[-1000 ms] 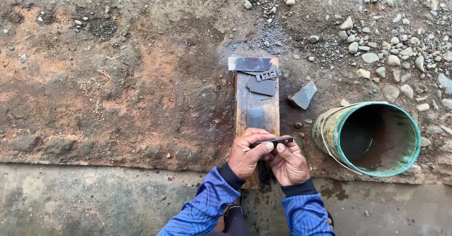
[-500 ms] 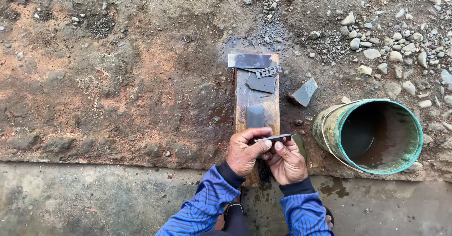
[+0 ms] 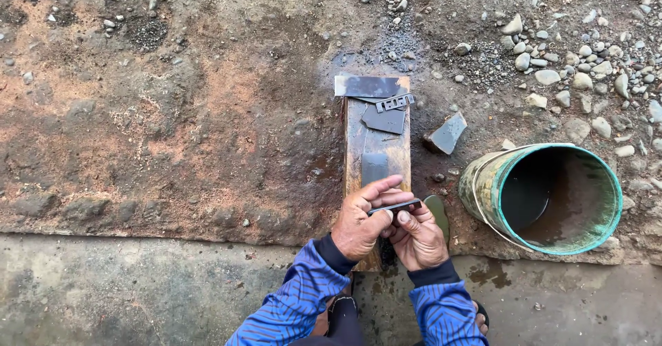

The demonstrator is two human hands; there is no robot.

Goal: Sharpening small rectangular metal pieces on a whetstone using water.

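Observation:
Both hands meet over the near end of a wooden board [image 3: 358,139] lying on the dirt ground. My left hand [image 3: 362,222] and my right hand [image 3: 417,239] together pinch a thin dark metal blade [image 3: 394,207], held flat and crosswise above the board. A grey whetstone [image 3: 376,166] lies on the board just beyond my fingers. Farther along the board rest flat grey metal pieces [image 3: 383,120] and a small slotted metal strip [image 3: 394,102]. Both sleeves are blue and striped.
A green bucket [image 3: 483,187] with dark water stands to the right of the board. A grey stone shard [image 3: 447,133] lies between board and bucket. Pebbles are scattered at the top right. A concrete strip [image 3: 138,291] runs along the near side.
The hands and blade have stayed nearly still over the board's near end; only the fingers shifted slightly on the blade.

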